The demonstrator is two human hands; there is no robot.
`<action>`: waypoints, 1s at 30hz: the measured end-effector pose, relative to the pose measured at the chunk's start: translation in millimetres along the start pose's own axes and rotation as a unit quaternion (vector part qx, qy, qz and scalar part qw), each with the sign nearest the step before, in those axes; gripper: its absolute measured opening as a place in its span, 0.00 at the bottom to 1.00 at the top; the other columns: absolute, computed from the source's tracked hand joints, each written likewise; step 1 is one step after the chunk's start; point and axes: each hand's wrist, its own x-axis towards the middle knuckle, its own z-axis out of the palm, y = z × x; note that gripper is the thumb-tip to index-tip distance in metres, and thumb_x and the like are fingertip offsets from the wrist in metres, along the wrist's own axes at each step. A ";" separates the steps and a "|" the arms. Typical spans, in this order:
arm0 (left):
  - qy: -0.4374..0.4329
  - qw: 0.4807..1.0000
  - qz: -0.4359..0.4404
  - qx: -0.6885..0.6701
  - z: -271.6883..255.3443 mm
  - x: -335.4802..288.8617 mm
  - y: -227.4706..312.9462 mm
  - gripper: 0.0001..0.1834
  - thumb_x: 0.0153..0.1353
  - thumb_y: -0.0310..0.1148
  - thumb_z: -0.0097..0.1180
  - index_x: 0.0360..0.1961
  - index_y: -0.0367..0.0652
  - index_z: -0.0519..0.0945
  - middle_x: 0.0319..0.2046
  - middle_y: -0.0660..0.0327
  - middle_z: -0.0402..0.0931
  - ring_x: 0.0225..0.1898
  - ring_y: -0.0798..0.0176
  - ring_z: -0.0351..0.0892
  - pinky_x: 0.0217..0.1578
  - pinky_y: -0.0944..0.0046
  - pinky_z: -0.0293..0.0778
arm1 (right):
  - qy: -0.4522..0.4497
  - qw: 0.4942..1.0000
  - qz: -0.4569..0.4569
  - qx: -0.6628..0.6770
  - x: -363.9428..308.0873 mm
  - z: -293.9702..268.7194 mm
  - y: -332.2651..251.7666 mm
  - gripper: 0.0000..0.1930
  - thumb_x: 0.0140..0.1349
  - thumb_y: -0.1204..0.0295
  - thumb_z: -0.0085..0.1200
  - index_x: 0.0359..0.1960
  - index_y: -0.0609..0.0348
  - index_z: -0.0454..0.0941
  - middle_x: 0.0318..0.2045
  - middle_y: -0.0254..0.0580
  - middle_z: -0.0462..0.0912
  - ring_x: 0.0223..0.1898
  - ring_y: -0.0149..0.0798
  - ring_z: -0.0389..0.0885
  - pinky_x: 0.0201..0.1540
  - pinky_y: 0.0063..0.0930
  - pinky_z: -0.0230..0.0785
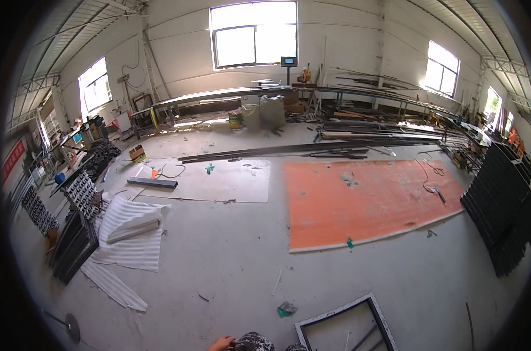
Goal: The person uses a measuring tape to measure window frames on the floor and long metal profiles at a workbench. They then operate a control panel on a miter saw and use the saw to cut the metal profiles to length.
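Observation:
My left hand (221,343) shows only in part at the lower edge, beside the dark patterned cloth (255,341) over my legs. Its fingers are too cut off to show whether they hold anything. My right hand is out of the picture. Just right of my legs a rectangular metal frame (335,313), dark with a pale outer edge, lies on the grey floor, its lower part cut off. Near its upper left corner lies a small grey and green scrap (287,308).
An orange sheet (359,205) and a pale sheet (230,182) cover parts of the floor ahead. Long dark bars (312,149) lie beyond them. White foam wrap (128,234) is at left, stacked black profiles (499,205) at right. Workbenches (218,93) line the back wall.

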 end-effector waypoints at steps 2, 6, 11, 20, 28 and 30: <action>-0.042 0.992 0.109 0.040 8.4 19.3 62.3 0.26 0.59 0.49 0.48 0.54 0.45 0.67 0.47 0.56 0.73 0.45 0.57 0.73 0.42 0.57 0.70 | -0.006 0.999 -0.010 0.032 22.2 -12.4 -86.4 0.16 0.60 0.63 0.43 0.36 0.67 0.75 0.24 0.43 0.77 0.22 0.39 0.74 0.21 0.36 0.64; 0.045 0.996 0.071 -0.026 -21.5 76.0 117.6 0.24 0.59 0.46 0.47 0.52 0.43 0.67 0.37 0.53 0.76 0.40 0.54 0.76 0.35 0.54 0.73 | -0.018 0.996 -0.054 0.075 82.0 1.3 -253.1 0.16 0.59 0.65 0.44 0.38 0.68 0.73 0.22 0.42 0.75 0.20 0.37 0.72 0.16 0.36 0.63; 0.109 0.973 -0.133 -0.152 -89.2 163.6 188.8 0.17 0.59 0.40 0.46 0.46 0.42 0.69 0.32 0.54 0.77 0.33 0.54 0.77 0.28 0.56 0.73 | -0.003 0.984 -0.176 -0.013 176.1 68.7 -420.9 0.19 0.60 0.58 0.43 0.34 0.64 0.76 0.22 0.46 0.77 0.21 0.38 0.74 0.21 0.37 0.65; 0.153 0.980 0.038 -0.125 -152.3 346.7 553.9 0.11 0.58 0.32 0.46 0.40 0.40 0.71 0.24 0.57 0.78 0.23 0.60 0.80 0.20 0.63 0.73 | -0.014 0.938 -0.137 -0.317 258.0 118.9 -493.5 0.23 0.61 0.53 0.42 0.31 0.61 0.80 0.29 0.53 0.80 0.31 0.45 0.78 0.32 0.40 0.68; 0.069 0.985 0.142 -0.073 -99.0 425.6 887.0 0.13 0.58 0.35 0.48 0.41 0.39 0.72 0.31 0.56 0.78 0.31 0.61 0.80 0.28 0.63 0.74 | -0.016 0.957 -0.015 -0.289 400.8 140.7 -674.8 0.24 0.62 0.52 0.37 0.34 0.60 0.79 0.36 0.54 0.79 0.40 0.50 0.76 0.40 0.42 0.68; 0.022 0.996 0.084 -0.029 -99.1 433.4 927.2 0.14 0.59 0.36 0.48 0.43 0.40 0.71 0.33 0.56 0.78 0.33 0.59 0.80 0.31 0.61 0.75 | -0.020 0.945 -0.041 -0.324 438.9 143.0 -745.3 0.25 0.62 0.52 0.36 0.35 0.60 0.79 0.38 0.54 0.79 0.42 0.51 0.76 0.41 0.43 0.68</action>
